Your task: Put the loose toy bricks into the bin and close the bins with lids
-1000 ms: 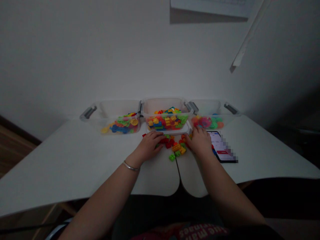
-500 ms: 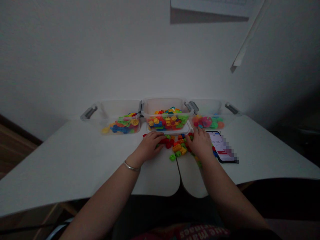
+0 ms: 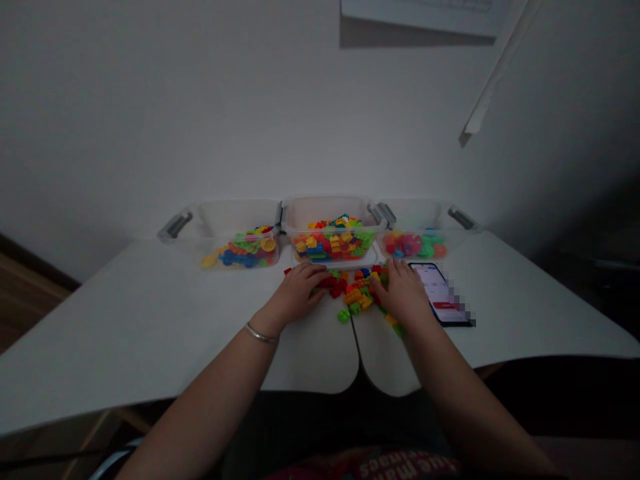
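A loose pile of plastic building bricks [image 3: 356, 295] in red, orange, yellow, green and blue lies on the white table [image 3: 150, 313], just in front of the middle bin. My left hand [image 3: 299, 292] rests with curled fingers against the pile's left side, touching red bricks. My right hand [image 3: 403, 293] lies spread on the right side, its fingers over the bricks. Neither hand visibly holds a brick. The palms hide part of the pile.
Several clear plastic bins with grey handles stand in a row at the back: left bin [image 3: 239, 243], middle bin [image 3: 333, 233], right bin [image 3: 417, 240], each holding colourful pieces. A smartphone [image 3: 439, 293] lies just right of my right hand. A bracelet [image 3: 260, 333] circles my left wrist.
My right hand has slid slightly toward me and closer to the phone, and more bricks show beneath and below it. My left hand has barely moved.
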A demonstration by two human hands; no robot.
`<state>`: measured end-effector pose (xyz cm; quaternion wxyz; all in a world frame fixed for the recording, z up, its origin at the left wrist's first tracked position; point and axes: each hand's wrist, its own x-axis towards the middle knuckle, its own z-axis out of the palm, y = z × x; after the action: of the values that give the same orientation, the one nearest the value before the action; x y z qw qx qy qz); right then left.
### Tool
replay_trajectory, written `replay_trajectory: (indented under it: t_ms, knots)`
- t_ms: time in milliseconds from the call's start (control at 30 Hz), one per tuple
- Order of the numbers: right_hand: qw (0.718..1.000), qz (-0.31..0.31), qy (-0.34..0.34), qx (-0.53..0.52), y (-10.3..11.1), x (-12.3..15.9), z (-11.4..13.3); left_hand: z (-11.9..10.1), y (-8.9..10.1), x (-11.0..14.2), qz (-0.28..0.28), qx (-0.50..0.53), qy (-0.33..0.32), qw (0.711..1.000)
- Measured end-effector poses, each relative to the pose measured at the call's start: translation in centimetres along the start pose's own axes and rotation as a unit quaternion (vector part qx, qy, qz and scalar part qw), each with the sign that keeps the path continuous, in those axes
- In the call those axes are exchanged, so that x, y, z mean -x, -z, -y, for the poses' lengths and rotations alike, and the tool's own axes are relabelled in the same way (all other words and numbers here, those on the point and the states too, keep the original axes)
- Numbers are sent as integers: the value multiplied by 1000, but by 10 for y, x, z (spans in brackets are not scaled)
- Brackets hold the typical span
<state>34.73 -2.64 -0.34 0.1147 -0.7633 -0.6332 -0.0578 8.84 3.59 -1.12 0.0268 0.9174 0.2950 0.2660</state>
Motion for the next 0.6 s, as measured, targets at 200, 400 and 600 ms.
replay_trajectory:
  t_ms: [200, 400, 600]
  knots:
    - [998, 17, -48, -22, -13, 14, -23, 0, -1, 1, -4, 2, 0, 1000]
    - [994, 21, -32, -99, -27, 13, -13, -7, 6, 0, 17, 9, 3, 1000]
    - [977, -43, 2, -211, -23, 11, -7, -10, 8, -1, 7, -5, -4, 1000]
